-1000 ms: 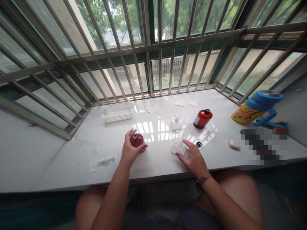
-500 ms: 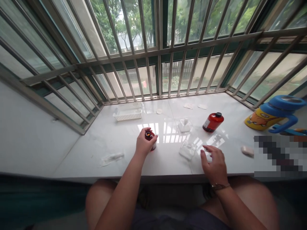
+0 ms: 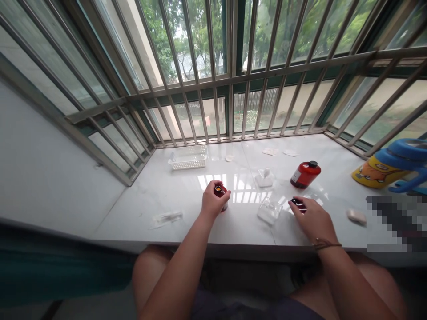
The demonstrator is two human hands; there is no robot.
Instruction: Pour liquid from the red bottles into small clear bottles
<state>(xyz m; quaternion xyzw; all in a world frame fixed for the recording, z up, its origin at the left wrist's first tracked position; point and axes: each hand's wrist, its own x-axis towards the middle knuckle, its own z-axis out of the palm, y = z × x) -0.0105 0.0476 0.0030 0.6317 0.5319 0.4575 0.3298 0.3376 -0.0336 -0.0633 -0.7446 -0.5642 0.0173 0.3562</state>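
On the white counter [image 3: 240, 227], the left hand [image 3: 211, 200] curls its fingers round an upright, open red bottle [image 3: 219, 191], while the right hand [image 3: 315, 218], well apart rightward beyond a clear plastic piece [image 3: 269, 211], pinches a small black cap [image 3: 295, 202].

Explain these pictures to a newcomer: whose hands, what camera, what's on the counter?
No machine here: one person's bare hands, filmed by a camera worn on the head, looking forward and down. The left hand holds a small red bottle, mouth open. The right hand is at a small black cap; its grip is unclear. Between them on the white counter lies a clear piece, with another beyond it. Farther back are a white basket and a capped red bottle; a blue-and-yellow flask is at the right.
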